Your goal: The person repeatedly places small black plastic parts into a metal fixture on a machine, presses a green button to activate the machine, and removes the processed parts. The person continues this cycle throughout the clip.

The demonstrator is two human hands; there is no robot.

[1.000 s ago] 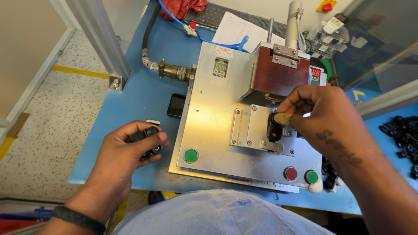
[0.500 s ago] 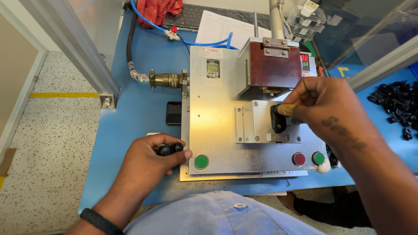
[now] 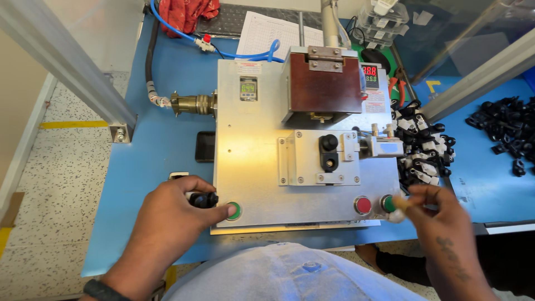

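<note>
The right hand (image 3: 443, 223) has left the black part (image 3: 329, 151) in the fixture, its grip now closed on the right green button (image 3: 388, 203). The left hand (image 3: 173, 220), grip clamped on a small black part (image 3: 202, 199), now thumbs the left green button (image 3: 233, 210).

the right hand (image 3: 440, 223) is no longer pinching the black part (image 3: 328, 151) in the fixture, now reaching the right green button (image 3: 388, 203); the left hand (image 3: 170, 223), carrying a small black piece (image 3: 203, 199), is now touching the left green button (image 3: 233, 210).

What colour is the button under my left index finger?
Green: the round button at the metal panel's front-left corner, seen best in the head view.
</note>
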